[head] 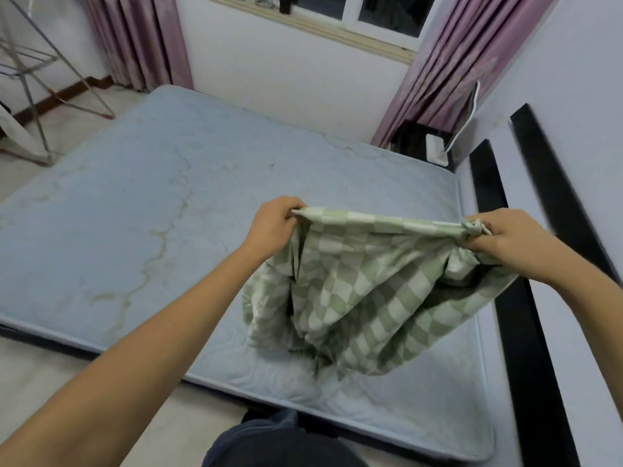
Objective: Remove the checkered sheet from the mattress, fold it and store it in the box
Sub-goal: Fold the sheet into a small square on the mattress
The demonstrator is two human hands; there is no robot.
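The green-and-white checkered sheet point(364, 284) hangs bunched in the air above the near right part of the bare pale-blue mattress point(141, 203). My left hand point(274, 227) grips one end of its top edge. At the other end, my right hand point(505, 235) pinches a knotted corner. The edge is stretched fairly taut between both hands, and the rest of the cloth sags down in folds, its lowest part close to or touching the mattress. No box is in view.
A black bed frame point(526, 332) runs along the mattress's right side against the wall. Pink curtains point(448, 69) flank a window at the far wall. A metal drying rack point(37, 72) stands on the floor at far left. A white device point(436, 151) sits in the far right corner.
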